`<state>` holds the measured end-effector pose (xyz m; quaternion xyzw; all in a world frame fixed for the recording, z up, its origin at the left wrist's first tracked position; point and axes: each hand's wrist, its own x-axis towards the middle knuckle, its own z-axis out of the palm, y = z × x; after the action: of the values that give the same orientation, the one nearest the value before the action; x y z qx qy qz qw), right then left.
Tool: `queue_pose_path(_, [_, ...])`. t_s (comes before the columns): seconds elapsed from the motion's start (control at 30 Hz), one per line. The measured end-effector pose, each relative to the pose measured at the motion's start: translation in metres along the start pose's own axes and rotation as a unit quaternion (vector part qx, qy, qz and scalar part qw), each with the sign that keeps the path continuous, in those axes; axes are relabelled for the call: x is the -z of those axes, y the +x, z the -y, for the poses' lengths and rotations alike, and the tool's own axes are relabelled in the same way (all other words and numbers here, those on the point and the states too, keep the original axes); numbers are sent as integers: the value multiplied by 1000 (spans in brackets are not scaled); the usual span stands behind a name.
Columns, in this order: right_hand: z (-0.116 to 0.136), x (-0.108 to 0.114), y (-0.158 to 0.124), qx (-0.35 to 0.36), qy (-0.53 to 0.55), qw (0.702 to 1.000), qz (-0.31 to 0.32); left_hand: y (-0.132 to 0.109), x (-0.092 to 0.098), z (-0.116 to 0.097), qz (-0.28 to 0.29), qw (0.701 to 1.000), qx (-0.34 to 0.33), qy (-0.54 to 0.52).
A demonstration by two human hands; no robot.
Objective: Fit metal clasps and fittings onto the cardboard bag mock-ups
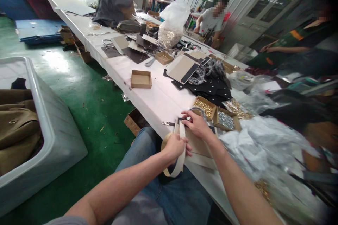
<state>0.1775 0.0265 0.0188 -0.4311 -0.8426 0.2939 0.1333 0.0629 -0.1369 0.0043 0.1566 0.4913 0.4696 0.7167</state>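
Note:
My left hand is closed around a pale cream strap, which curls in a loop below it over my lap. Up at the strap's far end, my right hand presses with bent fingers onto the strap and a dark patch beneath it. Both rest by a beige flat panel at the table's near edge. A small dark tab with a metal buckle sticks out to the left of the panel. What exactly lies under my right fingertips is hidden.
Cardboard boxes of gold metal pieces and silver metal pieces stand beyond my right hand. A cardboard tray sits farther along the white table. Plastic bags lie right; a grey bin stands left. Other people sit across.

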Motion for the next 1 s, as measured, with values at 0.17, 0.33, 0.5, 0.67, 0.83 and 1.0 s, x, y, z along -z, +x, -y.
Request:
queue_pose_path(0.17, [-3, 7, 6, 30, 13, 999, 37, -1, 0, -3, -18, 999, 32, -4])
queue_pose_path(0.33, [-2, 12, 14, 2, -6, 996, 92, 0, 0, 1, -12, 999, 28, -10])
queue_pose_path(0.5, [-3, 16, 21, -49, 17, 990, 128, 0, 4, 4, -7, 1000, 18, -24])
queue_pose_path(0.67, [-8, 27, 23, -1, -19, 981, 195, 2, 7, 9, -14, 1000, -4, -18])
queue_pose_path(0.83, [-5, 28, 20, 12, -11, 979, 203, 4, 7, 17, -32, 994, -80, 67])
queue_pose_path(1.0, [-7, 24, 17, 18, -23, 982, 188, -4, 7, 17, -43, 982, -128, 131])
